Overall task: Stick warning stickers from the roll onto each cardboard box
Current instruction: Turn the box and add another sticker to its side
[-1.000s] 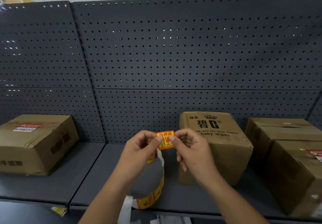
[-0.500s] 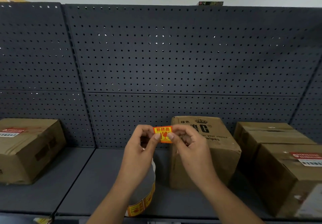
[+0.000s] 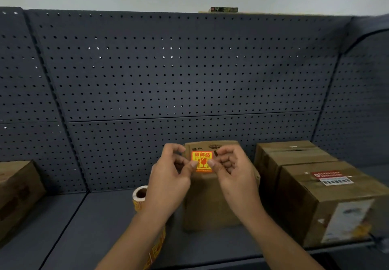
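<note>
Orange-red and yellow, the warning sticker [image 3: 201, 162] is now free of the roll [image 3: 140, 198]. The roll has left your left hand and sits on the shelf [image 3: 84, 227], just left of the middle cardboard box [image 3: 210, 202] (your forearm hides part of it). So peeling looks done and placing comes next. Each grip is nearly closed: your left hand [image 3: 170, 183] and right hand [image 3: 233, 177] pinch the sticker's 2 side edges before the box's upper front. Whether it touches the cardboard cannot be told.

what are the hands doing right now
Left hand: holds the warning sticker by its left edge.
Right hand: holds the same sticker by its right edge.
</note>
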`<state>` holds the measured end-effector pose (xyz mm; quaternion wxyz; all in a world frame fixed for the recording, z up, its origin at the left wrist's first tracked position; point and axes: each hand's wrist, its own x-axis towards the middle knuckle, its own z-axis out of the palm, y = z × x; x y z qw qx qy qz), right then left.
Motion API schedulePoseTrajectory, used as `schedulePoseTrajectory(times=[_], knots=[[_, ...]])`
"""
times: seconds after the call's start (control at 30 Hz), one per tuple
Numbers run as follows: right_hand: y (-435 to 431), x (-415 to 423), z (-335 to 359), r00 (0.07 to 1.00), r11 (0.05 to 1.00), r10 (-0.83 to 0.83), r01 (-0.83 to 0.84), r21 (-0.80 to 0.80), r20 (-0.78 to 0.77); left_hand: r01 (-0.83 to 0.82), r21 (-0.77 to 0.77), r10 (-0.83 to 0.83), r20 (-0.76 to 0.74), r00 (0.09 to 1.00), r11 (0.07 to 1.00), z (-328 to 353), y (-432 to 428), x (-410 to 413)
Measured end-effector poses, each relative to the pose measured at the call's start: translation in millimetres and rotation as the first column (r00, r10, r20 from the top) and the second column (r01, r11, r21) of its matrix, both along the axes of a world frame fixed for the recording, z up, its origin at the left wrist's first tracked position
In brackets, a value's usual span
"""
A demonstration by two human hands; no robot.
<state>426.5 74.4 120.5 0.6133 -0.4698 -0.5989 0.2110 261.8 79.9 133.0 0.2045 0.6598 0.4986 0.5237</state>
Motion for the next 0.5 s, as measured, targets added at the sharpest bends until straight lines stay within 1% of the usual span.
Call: schedulePoseTrajectory(times=[0.1, 0.2, 0.3, 0.37, 0.4, 0.5], knots=[[0.9, 21.7, 5.5, 0.995, 0.995, -0.079, 0.075, 0.068, 0.063, 0.055, -0.039, -0.053, 0.037, 0.998, 0.998, 8.1, 4.9, 18.6], [1.3, 45.4, 13.4, 0.99, 0.994, -0.091, 0.082, 0.078, 0.107, 0.14, -0.12, -0.131, 0.085, 0.988, 0.983, 15.8, 14.3, 36.9], [8.5, 70.3, 21.3, 0.985, 0.996, -0.088, 0.09, -0.006, 0.147, 0.158, -0.166, -0.152, 0.049, 0.987, 0.973, 21.3, 23.1, 56.4], [14.8, 84.3, 23.9, 0.99, 0.993, -0.094, 0.101, -0.067, 0.105, 0.179, -0.204, -0.171, 0.057, 0.984, 0.962, 23.8, 25.9, 69.6], [17.3, 89.5, 24.4, 0.992, 0.991, -0.094, 0.101, -0.093, 0.084, 0.173, -0.226, -0.169, 0.037, 0.985, 0.959, 24.4, 26.9, 75.2], [22.3, 100.9, 19.8, 0.996, 0.982, -0.069, 0.077, -0.173, 0.051, 0.087, -0.271, -0.108, -0.067, 0.992, 0.959, 21.4, 34.5, 86.3]])
